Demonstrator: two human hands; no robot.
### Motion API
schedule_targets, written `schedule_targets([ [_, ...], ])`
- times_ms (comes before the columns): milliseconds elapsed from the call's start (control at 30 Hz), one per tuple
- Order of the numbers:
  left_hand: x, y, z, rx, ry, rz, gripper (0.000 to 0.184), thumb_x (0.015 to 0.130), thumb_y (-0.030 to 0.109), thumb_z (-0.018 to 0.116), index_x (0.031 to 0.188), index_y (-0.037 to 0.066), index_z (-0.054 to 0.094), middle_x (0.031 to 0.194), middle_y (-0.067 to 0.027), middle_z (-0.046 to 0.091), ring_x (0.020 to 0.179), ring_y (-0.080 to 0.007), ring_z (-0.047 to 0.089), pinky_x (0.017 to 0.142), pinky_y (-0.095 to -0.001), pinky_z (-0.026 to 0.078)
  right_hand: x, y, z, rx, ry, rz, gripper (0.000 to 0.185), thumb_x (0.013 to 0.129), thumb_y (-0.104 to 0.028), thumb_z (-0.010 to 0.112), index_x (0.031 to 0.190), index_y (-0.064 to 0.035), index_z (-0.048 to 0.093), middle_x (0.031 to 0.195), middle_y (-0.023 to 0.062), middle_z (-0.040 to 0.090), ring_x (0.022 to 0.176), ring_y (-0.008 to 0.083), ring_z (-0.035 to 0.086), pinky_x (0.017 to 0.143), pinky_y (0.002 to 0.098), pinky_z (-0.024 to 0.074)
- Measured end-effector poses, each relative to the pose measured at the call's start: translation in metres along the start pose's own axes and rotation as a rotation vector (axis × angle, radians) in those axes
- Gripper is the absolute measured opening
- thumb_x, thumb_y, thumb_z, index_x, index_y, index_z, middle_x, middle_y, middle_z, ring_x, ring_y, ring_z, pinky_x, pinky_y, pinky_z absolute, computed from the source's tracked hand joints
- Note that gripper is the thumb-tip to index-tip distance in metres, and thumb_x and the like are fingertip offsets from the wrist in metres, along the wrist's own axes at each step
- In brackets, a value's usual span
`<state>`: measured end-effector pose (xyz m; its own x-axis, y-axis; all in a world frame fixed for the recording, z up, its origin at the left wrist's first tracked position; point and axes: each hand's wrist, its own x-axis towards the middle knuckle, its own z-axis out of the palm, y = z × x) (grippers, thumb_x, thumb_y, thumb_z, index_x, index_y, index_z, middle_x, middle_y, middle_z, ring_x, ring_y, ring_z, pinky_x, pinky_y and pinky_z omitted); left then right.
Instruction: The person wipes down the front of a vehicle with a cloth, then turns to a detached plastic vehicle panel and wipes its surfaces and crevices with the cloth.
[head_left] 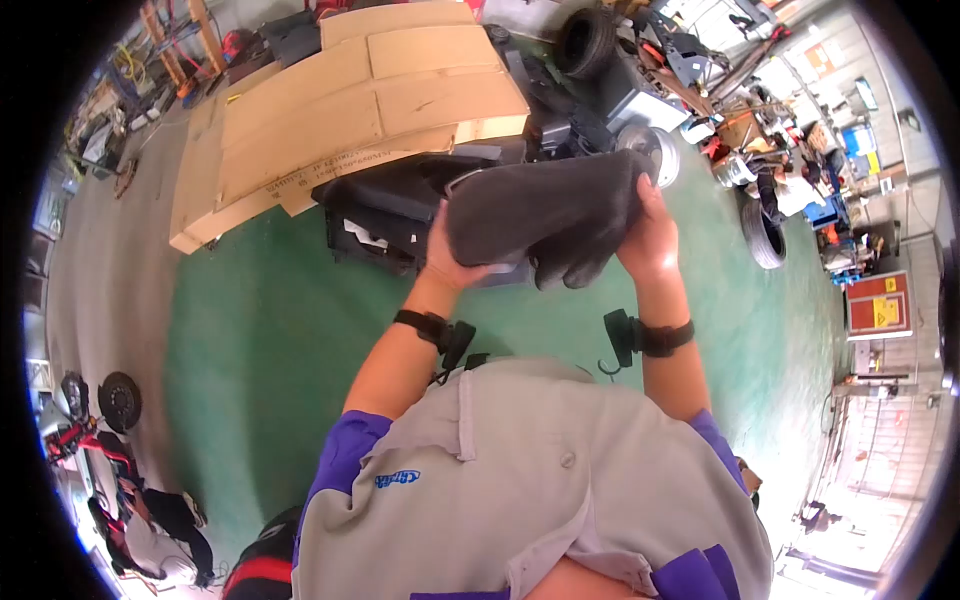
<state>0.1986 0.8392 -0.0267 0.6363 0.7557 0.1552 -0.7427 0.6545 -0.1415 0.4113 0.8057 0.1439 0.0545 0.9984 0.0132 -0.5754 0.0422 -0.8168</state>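
A dark grey, soft-looking padded piece [540, 205] is held up in front of me between both hands; its exact kind I cannot tell. It is long and rounded, with a folded or bulging part hanging at its lower right. My left hand [452, 258] grips its left end, the fingers partly hidden behind and below it. At the right end my right hand [652, 228] is closed on it, thumb on the near side and fingers hidden. Behind it, black plastic car parts [385, 205] lie beside the flattened cardboard.
Large cardboard sheets [330, 110] cover a pile ahead on the left. Tyres [585, 43], a wheel rim [655, 150] and a metal box [640, 105] stand behind. Another tyre [763, 235] sits at right, near cluttered shelves. Green floor [270, 320] surrounds me; a wheel [120, 402] is at left.
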Motion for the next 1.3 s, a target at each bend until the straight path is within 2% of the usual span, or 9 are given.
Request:
schedule_targets([
  [300, 0.001, -0.019, 0.057, 0.270, 0.173, -0.234, 0.080, 0.097, 0.060, 0.024, 0.135, -0.008, 0.040, 0.139, -0.0221, 0.046, 0.130, -0.0328, 0.044, 0.111, -0.0477, 0.030, -0.004, -0.023, -0.056, 0.092, 0.136, -0.051, 0.038, 0.102, -0.036, 0.038, 0.121, -0.0062, 0.054, 0.114, 0.0092, 0.062, 0.107, 0.0259, 0.058, 0.098, 0.0440, 0.0444],
  [367, -0.004, -0.030, 0.067, 1.137, -0.042, -0.017, 0.056, 0.098, 0.039, 0.043, 0.129, -0.007, 0.045, 0.127, -0.0185, 0.055, 0.116, -0.0288, 0.056, 0.099, -0.0458, 0.045, -0.002, -0.014, -0.058, 0.082, 0.139, -0.024, 0.043, 0.103, -0.035, 0.035, 0.124, -0.0015, 0.050, 0.120, 0.0119, 0.058, 0.114, 0.0276, 0.053, 0.102, 0.0422, 0.0407],
  [567, -0.011, -0.007, 0.004, 0.862, 0.585, -0.201, 0.039, 0.092, 0.017, 0.063, 0.121, -0.006, 0.049, 0.110, -0.0114, 0.064, 0.098, -0.0219, 0.065, 0.080, -0.0405, 0.056, 0.004, -0.005, -0.057, -0.318, 0.142, -0.094, 0.026, 0.099, -0.019, 0.046, 0.113, 0.0010, 0.056, 0.109, 0.0103, 0.063, 0.101, 0.0216, 0.059, 0.090, 0.0351, 0.0449],
  [700, -0.028, 0.015, 0.027, 1.143, 0.843, 0.032, 0.100, 0.078, 0.041, 0.077, 0.141, -0.011, 0.019, 0.124, -0.0242, 0.049, 0.106, -0.0305, 0.059, 0.079, -0.0416, 0.053, 0.007, 0.005, -0.057, -0.283, 0.185, -0.031, 0.025, 0.099, -0.018, 0.048, 0.109, 0.0027, 0.058, 0.107, 0.0105, 0.063, 0.098, 0.0208, 0.060, 0.087, 0.0336, 0.0466],
  [733, -0.031, 0.015, 0.029, 1.205, 0.877, 0.153, 0.091, 0.076, 0.039, 0.080, 0.140, -0.005, 0.034, 0.129, -0.0218, 0.050, 0.106, -0.0280, 0.059, 0.082, -0.0441, 0.051, 0.008, 0.011, -0.059, -0.266, 0.191, -0.017, 0.026, 0.099, -0.018, 0.048, 0.109, 0.0032, 0.058, 0.107, 0.0106, 0.063, 0.098, 0.0208, 0.060, 0.087, 0.0336, 0.0469],
  [1000, -0.056, 0.005, 0.071, 2.606, 0.497, -0.244, 0.052, 0.073, 0.033, 0.078, 0.114, 0.005, 0.063, 0.119, -0.0246, 0.048, 0.101, -0.0404, 0.058, 0.090, -0.0428, 0.049, 0.028, 0.046, -0.065, -0.454, 0.242, 0.091, 0.022, 0.098, -0.016, 0.051, 0.107, 0.0025, 0.059, 0.100, 0.0091, 0.064, 0.090, 0.0173, 0.060, 0.080, 0.0294, 0.0466],
  [1100, -0.062, 0.037, 0.016, 2.632, 0.403, -0.076, 0.036, 0.078, 0.028, 0.073, 0.104, 0.003, 0.068, 0.125, -0.0234, 0.048, 0.098, -0.0392, 0.060, 0.088, -0.0432, 0.050, 0.027, 0.049, -0.033, -0.531, 0.197, 0.057, 0.020, 0.097, -0.017, 0.053, 0.106, -0.0006, 0.060, 0.098, 0.0051, 0.064, 0.088, 0.0133, 0.059, 0.077, 0.0264, 0.0451],
  [1200, -0.070, 0.063, -0.008, 2.873, 0.008, 0.664, 0.032, 0.084, 0.031, 0.069, 0.094, 0.001, 0.069, 0.107, -0.0156, 0.060, 0.084, -0.0270, 0.063, 0.076, -0.0382, 0.050, 0.039, 0.048, -0.037, -0.631, 0.224, 0.052, 0.023, 0.094, -0.017, 0.057, 0.109, 0.0003, 0.062, 0.100, 0.0032, 0.064, 0.090, 0.0123, 0.058, 0.079, 0.0268, 0.0441],
  [1300, -0.067, 0.066, 0.041, 1.964, 0.501, -0.326, 0.034, 0.092, 0.034, 0.062, 0.094, 0.000, 0.066, 0.083, -0.0052, 0.061, 0.071, -0.0133, 0.054, 0.067, -0.0307, 0.046, 0.050, 0.052, -0.024, -0.657, 0.290, 0.006, 0.030, 0.090, -0.017, 0.060, 0.113, 0.0018, 0.063, 0.105, 0.0030, 0.064, 0.096, 0.0131, 0.056, 0.084, 0.0280, 0.0413],
])
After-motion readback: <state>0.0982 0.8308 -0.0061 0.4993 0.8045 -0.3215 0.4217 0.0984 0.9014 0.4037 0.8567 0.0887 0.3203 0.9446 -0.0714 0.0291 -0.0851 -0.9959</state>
